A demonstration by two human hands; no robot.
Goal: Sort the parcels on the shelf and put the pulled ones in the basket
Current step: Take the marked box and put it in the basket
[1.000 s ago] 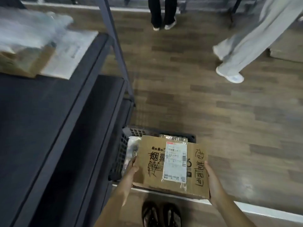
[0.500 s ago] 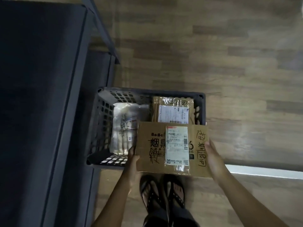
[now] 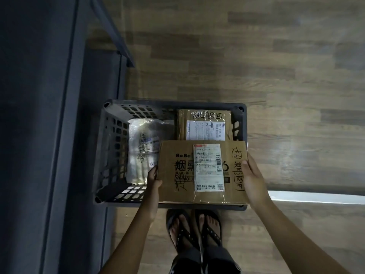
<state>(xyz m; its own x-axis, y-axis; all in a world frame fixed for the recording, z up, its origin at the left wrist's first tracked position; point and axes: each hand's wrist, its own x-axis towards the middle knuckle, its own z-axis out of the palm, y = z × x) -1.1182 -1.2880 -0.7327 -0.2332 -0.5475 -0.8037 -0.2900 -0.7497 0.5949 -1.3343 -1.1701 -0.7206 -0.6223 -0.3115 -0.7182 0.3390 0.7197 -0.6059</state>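
Now the cardboard box (image 3: 203,172) is further over the basket (image 3: 173,102) vs 0.5 s ago, left hand (image 3: 153,181) & right hand (image 3: 251,175) still gripping its side edges. It hides the basket's near-right part, plus bits of the plastic-wrapped parcel (image 3: 142,147) & brown parcel (image 3: 203,123) inside; fingers underneath unseen.

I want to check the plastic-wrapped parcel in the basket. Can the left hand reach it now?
Probably not yet: the left hand grips the cardboard box with the right hand. Once freed, the way looks open: the plastic-wrapped parcel lies mostly uncovered beside it.
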